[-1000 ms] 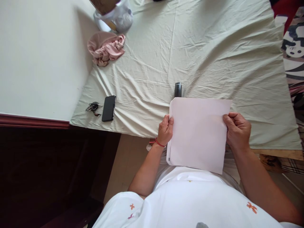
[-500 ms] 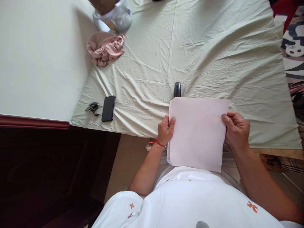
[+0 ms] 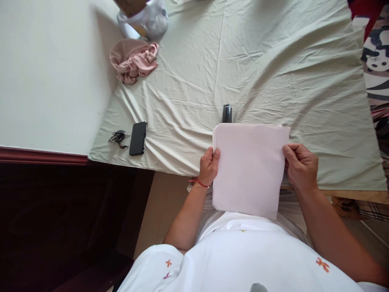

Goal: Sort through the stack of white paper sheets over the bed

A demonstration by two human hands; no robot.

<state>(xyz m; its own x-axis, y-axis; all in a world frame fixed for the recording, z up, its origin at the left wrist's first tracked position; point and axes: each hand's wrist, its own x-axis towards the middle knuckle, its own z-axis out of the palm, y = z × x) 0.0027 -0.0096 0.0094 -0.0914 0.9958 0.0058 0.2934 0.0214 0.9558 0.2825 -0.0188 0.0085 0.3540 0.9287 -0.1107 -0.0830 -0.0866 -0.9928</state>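
A stack of white paper sheets (image 3: 247,168) is held up in front of my waist, over the near edge of the table. My left hand (image 3: 209,166) grips its left edge, thumb on top and fingers behind. At the opposite edge my right hand (image 3: 301,164) pinches the paper between thumb and curled fingers. Just beyond the top edge of the sheets lies a black stapler-like object (image 3: 227,113); its near end is hidden behind the paper.
A pale green cloth (image 3: 267,81) with wrinkles covers the table. On its left lie a black phone (image 3: 137,138), a bunch of keys (image 3: 118,137) and a crumpled pink cloth (image 3: 133,61). A plastic bag (image 3: 148,22) stands farther back by the wall (image 3: 51,73).
The stack of paper has shifted slightly left with my left hand. The top sheet's right edge has moved left too. My right hand stays almost in place.
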